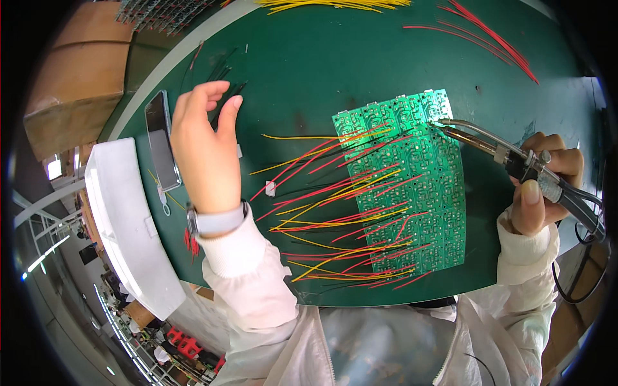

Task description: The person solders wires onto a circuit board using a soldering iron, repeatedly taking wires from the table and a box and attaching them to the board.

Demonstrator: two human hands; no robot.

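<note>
My right hand [547, 180] is wrapped around a soldering iron [508, 157] that has a thin curved metal tube fixed along it. The iron's tip meets the upper right part of a green panel of circuit boards [418, 186]. Red, yellow and black wires [335, 193] stick out from the panel toward the left, in several rows. My left hand [209, 141] is raised at the left, thumb and forefinger curved with a gap between them. Loose black wires [222, 67] lie beside its fingertips, partly hidden by the hand.
Yellow wires [335, 5] lie at the far edge, red wires [492, 38] at the far right. A phone [161, 138] and a white tray-like piece [132, 219] are left of my left hand. Cardboard boxes [80, 83] stand beyond the table's left edge. Cables [586, 212] trail from the iron.
</note>
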